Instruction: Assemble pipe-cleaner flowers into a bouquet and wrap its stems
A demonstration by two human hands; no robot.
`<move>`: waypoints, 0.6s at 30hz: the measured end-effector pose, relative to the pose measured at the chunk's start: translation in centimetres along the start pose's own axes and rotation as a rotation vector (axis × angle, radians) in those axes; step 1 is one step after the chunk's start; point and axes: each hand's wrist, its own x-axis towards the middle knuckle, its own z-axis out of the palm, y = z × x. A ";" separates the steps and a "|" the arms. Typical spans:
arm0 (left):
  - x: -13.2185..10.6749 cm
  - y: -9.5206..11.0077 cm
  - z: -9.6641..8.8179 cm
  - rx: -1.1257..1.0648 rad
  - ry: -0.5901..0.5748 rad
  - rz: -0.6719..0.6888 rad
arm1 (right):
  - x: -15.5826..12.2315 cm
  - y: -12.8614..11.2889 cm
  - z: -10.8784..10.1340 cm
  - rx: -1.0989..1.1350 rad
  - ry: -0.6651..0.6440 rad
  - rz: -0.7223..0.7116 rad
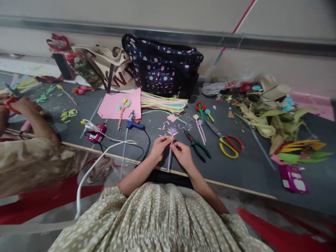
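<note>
My left hand and my right hand meet over the near edge of the dark grey table. Both pinch a thin purple stem with a small purple paper flower at its top. The fingers of each hand are closed round the stem, left hand higher, right hand just beside it. Green-handled pliers lie right of my right hand. Red and yellow scissors lie further right. A blue glue gun lies to the left of my hands.
A pink sheet, coloured strips, finished paper flowers and a purple glue gun with white cable lie about. Two bags stand at the back. Dried leaves pile at right. Another person's hand works at left.
</note>
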 end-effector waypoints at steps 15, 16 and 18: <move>-0.4 0.5 0.2 -0.009 -0.011 -0.013 | -0.1 0.3 0.3 0.143 -0.053 0.068; -0.4 0.5 0.2 -0.010 -0.001 -0.019 | -0.1 0.3 0.3 0.151 -0.044 0.070; -0.4 0.5 0.2 -0.017 0.015 -0.025 | 0.0 0.4 0.2 0.174 -0.007 0.078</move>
